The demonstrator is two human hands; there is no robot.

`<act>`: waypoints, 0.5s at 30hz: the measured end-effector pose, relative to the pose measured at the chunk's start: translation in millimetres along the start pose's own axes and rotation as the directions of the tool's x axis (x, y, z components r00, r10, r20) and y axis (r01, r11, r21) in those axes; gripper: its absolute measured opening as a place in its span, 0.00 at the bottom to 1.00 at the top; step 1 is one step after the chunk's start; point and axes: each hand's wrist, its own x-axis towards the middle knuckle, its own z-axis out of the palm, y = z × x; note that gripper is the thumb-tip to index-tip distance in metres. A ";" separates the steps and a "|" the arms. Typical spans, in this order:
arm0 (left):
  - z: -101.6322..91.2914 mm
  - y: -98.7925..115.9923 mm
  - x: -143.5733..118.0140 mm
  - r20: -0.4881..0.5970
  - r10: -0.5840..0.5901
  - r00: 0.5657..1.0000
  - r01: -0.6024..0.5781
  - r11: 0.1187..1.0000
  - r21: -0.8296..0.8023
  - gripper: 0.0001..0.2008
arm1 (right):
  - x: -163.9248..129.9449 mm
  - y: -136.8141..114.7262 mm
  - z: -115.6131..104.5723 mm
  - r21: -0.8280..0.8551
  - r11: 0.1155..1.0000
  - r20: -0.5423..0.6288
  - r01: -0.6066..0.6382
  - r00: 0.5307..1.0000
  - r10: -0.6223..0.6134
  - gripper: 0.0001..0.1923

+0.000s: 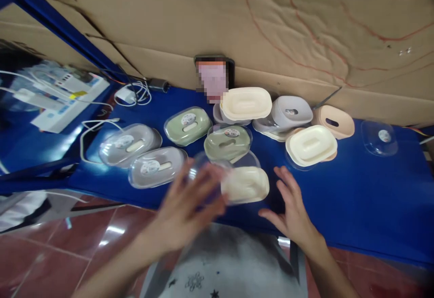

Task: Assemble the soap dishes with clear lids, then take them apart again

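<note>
left hand [188, 205] blurred at a clear cover [194, 171] — whether it grips cannot be told. right hand [293, 210] unclenched and spread, just beside the cream tray [247, 185], which sits between both hands on the blue table [366, 198].

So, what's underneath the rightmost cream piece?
Beneath the cream piece, a peach edge pokes out at the right, and a clear rim shows at the front left. Anything else underneath is covered.
</note>
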 end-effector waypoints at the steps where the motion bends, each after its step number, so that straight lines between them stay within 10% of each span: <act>1: 23.3 10.4 -5.9 0.021 0.105 0.994 -0.105 0.994 -0.008 0.33 | 0.4 1.5 0.0 0.025 1.000 0.021 -0.002 1.000 0.001 0.55; 5: 78.3 16.1 -6.5 0.033 0.395 0.918 -0.396 0.911 0.114 0.18 | 3.4 8.2 1.7 -0.043 0.997 0.207 0.070 0.977 -0.060 0.52; 15: 81.4 -1.8 -0.5 -0.029 0.257 0.966 -0.255 0.964 0.074 0.24 | 15.6 15.6 -0.5 -0.075 0.986 0.250 0.149 0.960 -0.126 0.40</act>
